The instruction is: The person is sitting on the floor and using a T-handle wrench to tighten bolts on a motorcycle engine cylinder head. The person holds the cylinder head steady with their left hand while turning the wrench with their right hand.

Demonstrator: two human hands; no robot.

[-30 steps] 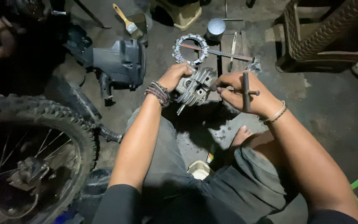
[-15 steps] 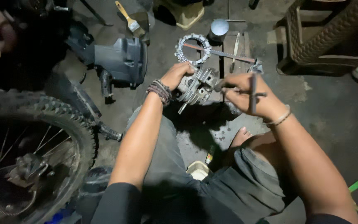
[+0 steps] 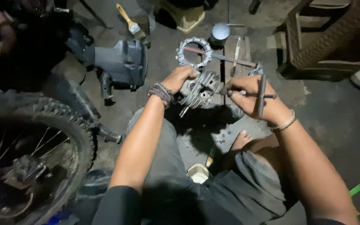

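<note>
The finned metal engine head (image 3: 197, 91) sits low over the concrete floor (image 3: 326, 125), just in front of the person's knees, tilted on its side. The left hand (image 3: 179, 78) clamps its upper edge, fingers curled shut around the fins to steady it. The right hand (image 3: 253, 98) is closed around a T-handle wrench (image 3: 261, 95), whose shaft runs left into the head's side, so the step in hand looks like turning a fastener there. I'd judge the next move needs a firm brace from the left hand while the right one twists the handle squarely, keeping the shaft in line. Room is tight: a toothed ring (image 3: 193, 52) and a wooden block (image 3: 234, 52) with loose tools lie just behind, a bare foot (image 3: 241, 140) sits below, and a small white tub (image 3: 199, 173) lies between the legs. A dark engine casing (image 3: 121, 62) and a knobby tyre (image 3: 51, 121) crowd the left; the right side of the floor offers more space
</note>
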